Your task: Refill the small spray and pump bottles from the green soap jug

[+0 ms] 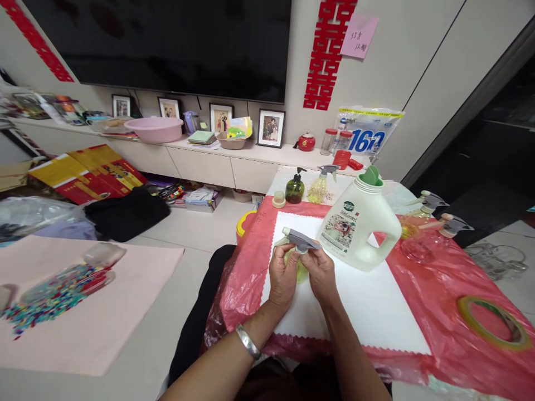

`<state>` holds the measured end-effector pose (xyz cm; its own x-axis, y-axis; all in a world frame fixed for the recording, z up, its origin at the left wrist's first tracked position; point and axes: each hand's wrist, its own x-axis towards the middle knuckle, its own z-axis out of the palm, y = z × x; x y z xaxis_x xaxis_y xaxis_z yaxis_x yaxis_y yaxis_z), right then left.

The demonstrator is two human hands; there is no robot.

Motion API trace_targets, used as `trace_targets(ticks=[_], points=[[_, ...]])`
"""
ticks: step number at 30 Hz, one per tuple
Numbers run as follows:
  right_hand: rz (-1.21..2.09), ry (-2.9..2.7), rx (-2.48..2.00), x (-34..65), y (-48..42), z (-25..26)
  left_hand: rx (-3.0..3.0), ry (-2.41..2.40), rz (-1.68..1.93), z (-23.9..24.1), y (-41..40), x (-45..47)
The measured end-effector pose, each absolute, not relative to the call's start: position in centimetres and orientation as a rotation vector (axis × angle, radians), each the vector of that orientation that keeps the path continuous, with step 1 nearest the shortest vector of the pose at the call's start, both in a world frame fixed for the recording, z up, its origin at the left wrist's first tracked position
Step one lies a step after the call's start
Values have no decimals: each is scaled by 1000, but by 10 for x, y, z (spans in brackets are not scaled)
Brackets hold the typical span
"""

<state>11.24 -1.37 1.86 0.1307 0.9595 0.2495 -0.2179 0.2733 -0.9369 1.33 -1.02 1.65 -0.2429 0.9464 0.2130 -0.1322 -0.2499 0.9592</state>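
Left hand (282, 274) and right hand (321, 273) close in from either side on a small yellow-green spray bottle (301, 272), thumbs nearly together at the neck, just below its grey trigger head (300, 239). The bottle is in front of the person, over a white scallop-edged sheet (368, 312); its base is hidden, so I cannot tell whether it rests there.

The step in hand seems to be work at the neck, though whether the head is being fitted, loosened or merely steadied I cannot tell. To do it well, one hand should keep the body upright with light pressure, since thin plastic may give when squeezed, while the other works the head squarely, without tilting it. Fingers are best kept off the trigger.

Just beyond the right hand, a big pale jug (346, 223) stands on the sheet, close enough that elbow room on that side matters. Farther back on the red-covered surface (244, 278) are a small pale cap (278, 199), a dark green pump bottle (295, 190) and a clear spray bottle (318, 190). Toward the right lie a pink spray bottle (421, 246) and a tape roll (467, 312).
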Motion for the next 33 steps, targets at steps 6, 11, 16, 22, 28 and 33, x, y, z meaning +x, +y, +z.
trace_targets(ticks=[6,11,16,22,28,33], points=[[1020,-1013,-917,105,-13,21,1188,1112,1612,16,-12,11],[1019,-1056,-905,107,-14,22,1189,1084,1600,16,-12,11],[1028,-1136,-898,114,-14,15,1151,1080,1597,16,-10,13],[1017,-1137,-907,113,-12,14,1191,1133,1616,11,-10,11],[999,-1100,-925,109,-13,16,1219,1121,1625,13,-11,10],[951,-1047,-966,103,-15,21,1228,1111,1626,13,-10,9]])
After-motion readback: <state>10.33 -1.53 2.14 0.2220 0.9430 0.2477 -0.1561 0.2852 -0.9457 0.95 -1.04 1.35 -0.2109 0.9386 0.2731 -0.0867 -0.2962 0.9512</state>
